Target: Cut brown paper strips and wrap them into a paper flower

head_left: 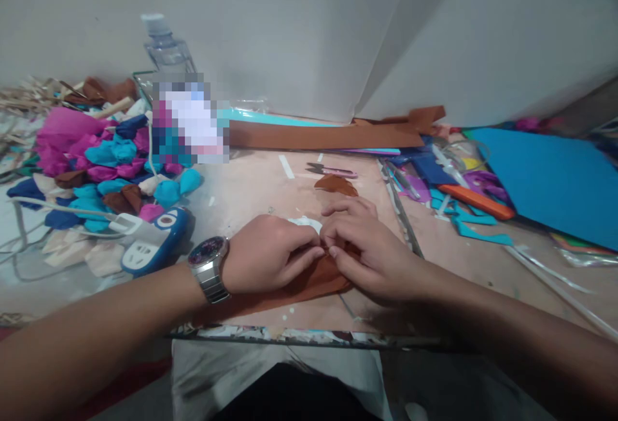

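Low over the table, my left hand (pixel 273 250), with a watch (pixel 208 260) on its wrist, is closed, thumb against forefinger. My right hand (pixel 364 244) meets it fingertip to fingertip, also in a pinch. Between and below them is brown crepe paper (pixel 294 289), its edge gripped by both hands; the exact spot is mostly hidden by fingers. Just behind the fingers lies something white (pixel 306 222), partly covered. Beyond my right hand are a small cut piece of brown paper (pixel 337 185) and pink-handled thread snips (pixel 332 170).
Crumpled coloured paper pieces (pixel 116 150) heap at left, beside a blue power strip (pixel 157 244) with cables. A bottle (pixel 167 47) stands behind. A long brown strip (pixel 323 136) lies along the wall. At right are an orange cutter (pixel 476 201) and a blue sheet (pixel 555 179).
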A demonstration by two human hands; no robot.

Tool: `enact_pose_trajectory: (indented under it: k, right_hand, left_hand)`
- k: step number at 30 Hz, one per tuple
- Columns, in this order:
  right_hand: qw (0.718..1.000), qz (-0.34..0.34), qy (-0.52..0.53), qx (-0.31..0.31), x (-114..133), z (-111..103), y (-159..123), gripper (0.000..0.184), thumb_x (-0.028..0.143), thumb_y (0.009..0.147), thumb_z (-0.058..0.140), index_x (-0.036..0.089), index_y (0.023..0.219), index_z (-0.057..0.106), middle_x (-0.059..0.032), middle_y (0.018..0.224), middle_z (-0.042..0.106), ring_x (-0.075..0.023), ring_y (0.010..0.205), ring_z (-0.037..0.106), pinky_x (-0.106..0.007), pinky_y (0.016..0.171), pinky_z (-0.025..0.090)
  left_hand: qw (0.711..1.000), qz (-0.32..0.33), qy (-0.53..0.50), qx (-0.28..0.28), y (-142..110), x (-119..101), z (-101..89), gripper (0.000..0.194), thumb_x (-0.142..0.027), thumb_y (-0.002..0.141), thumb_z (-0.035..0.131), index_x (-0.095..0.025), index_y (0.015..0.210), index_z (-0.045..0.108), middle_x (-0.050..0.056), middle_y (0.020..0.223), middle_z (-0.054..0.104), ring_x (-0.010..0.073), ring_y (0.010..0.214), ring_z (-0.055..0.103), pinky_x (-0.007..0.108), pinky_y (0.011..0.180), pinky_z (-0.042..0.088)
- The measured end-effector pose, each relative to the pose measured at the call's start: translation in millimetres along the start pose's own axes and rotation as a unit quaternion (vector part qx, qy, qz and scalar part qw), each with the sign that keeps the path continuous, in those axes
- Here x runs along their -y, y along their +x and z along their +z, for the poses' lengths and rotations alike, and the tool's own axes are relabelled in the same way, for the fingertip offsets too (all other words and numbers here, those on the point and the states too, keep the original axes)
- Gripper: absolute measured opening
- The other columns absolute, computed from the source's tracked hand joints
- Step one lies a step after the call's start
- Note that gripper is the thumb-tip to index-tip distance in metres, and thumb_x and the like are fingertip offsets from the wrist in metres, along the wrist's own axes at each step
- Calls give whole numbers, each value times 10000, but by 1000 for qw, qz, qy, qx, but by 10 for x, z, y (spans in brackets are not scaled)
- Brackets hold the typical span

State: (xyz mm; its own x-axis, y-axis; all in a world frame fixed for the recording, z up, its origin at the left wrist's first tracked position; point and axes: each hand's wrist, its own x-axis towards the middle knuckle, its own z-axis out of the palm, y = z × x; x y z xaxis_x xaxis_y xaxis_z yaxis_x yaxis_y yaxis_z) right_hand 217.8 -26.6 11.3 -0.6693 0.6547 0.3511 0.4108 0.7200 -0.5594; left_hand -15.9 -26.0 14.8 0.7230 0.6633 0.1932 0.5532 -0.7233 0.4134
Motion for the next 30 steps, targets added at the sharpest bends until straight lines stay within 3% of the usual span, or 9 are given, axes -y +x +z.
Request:
enact_pose_trajectory:
  k: [10, 15, 23, 30]
  right_hand:
    - [1000, 1, -8, -20, -53, 16, 2, 129, 115, 911, 575, 237, 884, 605, -39, 890, 675, -287, 1193, 569, -521, 1081, 369]
    - [1000, -6, 0, -4, -61, -7, 20, 145, 121, 948, 534, 229, 939, 631, -34, 911, 694, -239, 1016, 619, -506, 1069, 362]
    - [999, -2, -28, -23, -92, 19, 2, 92, 198, 985, 600, 215, 914, 657, -20, 850, 742, -202, 841, 656, -474, 1024, 356]
    - [999, -24, -23, -33, -104, 0, 3, 57, 211, 976, 642, 225, 1003, 690, -17, 927, 780, -192, 867, 693, -460, 1038, 348]
  left_hand:
    - [999, -39, -36, 10, 19, 6, -31, 320, -382, 1040, 518, -186, 929, 746, 27, 749, 740, 159, 644, 652, 273, 637, 403]
    - [992, -86, -86, 24, 27, -31, -61, 279, -351, 1023, 567, -183, 918, 763, 21, 753, 744, 135, 634, 631, 257, 651, 404]
    - [975, -97, -192, 48, 63, -4, -109, 243, -288, 1005, 578, -163, 822, 678, -30, 702, 645, 101, 629, 522, 227, 632, 383]
    - [962, -99, -250, 59, 74, 13, -119, 244, -253, 1000, 548, -156, 823, 685, -31, 711, 631, 104, 655, 515, 217, 615, 381]
